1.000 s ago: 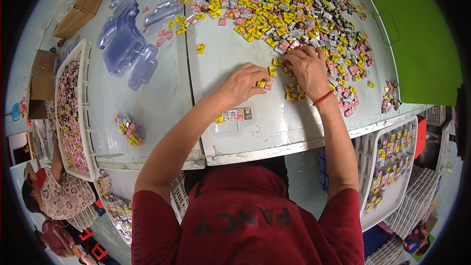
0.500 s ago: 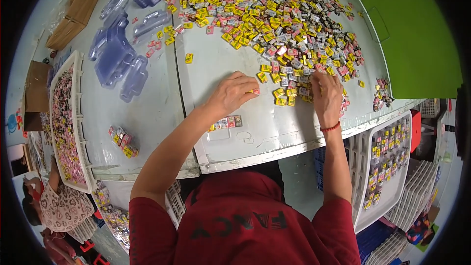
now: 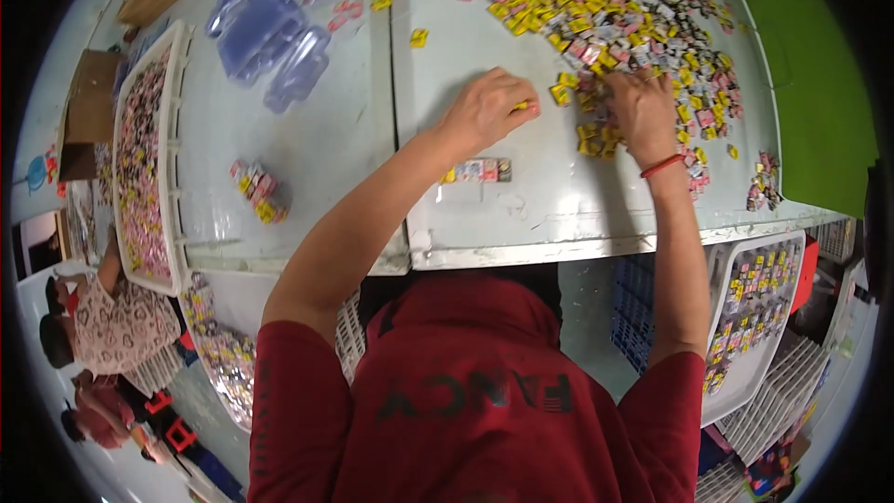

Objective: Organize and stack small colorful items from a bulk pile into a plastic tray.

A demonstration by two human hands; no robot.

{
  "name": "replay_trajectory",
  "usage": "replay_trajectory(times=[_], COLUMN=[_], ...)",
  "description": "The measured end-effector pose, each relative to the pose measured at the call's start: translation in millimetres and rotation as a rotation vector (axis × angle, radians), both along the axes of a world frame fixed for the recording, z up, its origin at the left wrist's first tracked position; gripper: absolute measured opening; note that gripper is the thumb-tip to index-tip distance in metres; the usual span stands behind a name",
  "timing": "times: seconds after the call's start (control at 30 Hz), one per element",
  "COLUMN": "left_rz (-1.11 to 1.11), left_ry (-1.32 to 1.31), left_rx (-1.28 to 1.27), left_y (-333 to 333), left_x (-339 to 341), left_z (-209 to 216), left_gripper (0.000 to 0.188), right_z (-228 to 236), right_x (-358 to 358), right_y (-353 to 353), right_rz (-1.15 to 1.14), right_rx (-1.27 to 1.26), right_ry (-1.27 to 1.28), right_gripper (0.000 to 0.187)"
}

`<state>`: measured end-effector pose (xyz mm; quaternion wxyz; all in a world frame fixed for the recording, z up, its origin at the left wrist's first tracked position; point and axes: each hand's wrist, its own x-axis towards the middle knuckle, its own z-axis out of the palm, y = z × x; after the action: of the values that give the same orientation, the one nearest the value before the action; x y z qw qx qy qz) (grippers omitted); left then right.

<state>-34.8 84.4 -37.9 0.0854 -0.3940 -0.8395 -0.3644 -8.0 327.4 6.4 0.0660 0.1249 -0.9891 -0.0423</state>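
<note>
My left hand [image 3: 494,107] hovers over the white table, closed, with small yellow and pink printed blocks [image 3: 525,106] at its fingertips. My right hand [image 3: 643,114] is at the near edge of a wide heap of such blocks [image 3: 596,19], fingers bent down among them; what they grip is hidden. A few yellow blocks [image 3: 596,140] lie just left of the right hand. Below my left hand, a short row of blocks [image 3: 482,170] sits in a clear plastic tray [image 3: 461,192]. A small filled pack [image 3: 259,191] lies to the left.
Clear plastic blister shells [image 3: 261,33] are piled at the back left. A white crate of loose blocks [image 3: 174,130] stands at the left edge. A white tray of packed blocks [image 3: 754,317] is below right, a green panel [image 3: 810,84] at right. Two other people [image 3: 126,321] sit lower left.
The view has shifted, so the table appears higher and farther right. A yellow block now shows at my left fingertips, where a pink one showed before. My right hand stays at the heap.
</note>
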Motion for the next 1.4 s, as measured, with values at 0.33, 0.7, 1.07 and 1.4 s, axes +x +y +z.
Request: replay_trajectory(times=[0.33,0.7,1.07,1.4], left_rz=[0.107,0.222,0.215,0.117], left_ry=[-0.01,0.032,0.022,0.01], left_rx=[-0.041,0.043,0.073,0.05], left_y=[-62,-59,-65,-80], left_x=[21,29,28,128], left_z=[10,-7,10,26], left_gripper=[0.02,0.02,0.013,0.011], right_z=[-19,-22,-36,-10], right_x=[65,73,95,114], right_y=[-59,-48,-82,-120], right_rz=[0.112,0.225,0.048,0.338], right_rx=[-0.469,-0.428,-0.453,-0.552], right_ry=[0.065,-0.07,0.202,0.073], right_gripper=[0.03,0.036,0.036,0.033])
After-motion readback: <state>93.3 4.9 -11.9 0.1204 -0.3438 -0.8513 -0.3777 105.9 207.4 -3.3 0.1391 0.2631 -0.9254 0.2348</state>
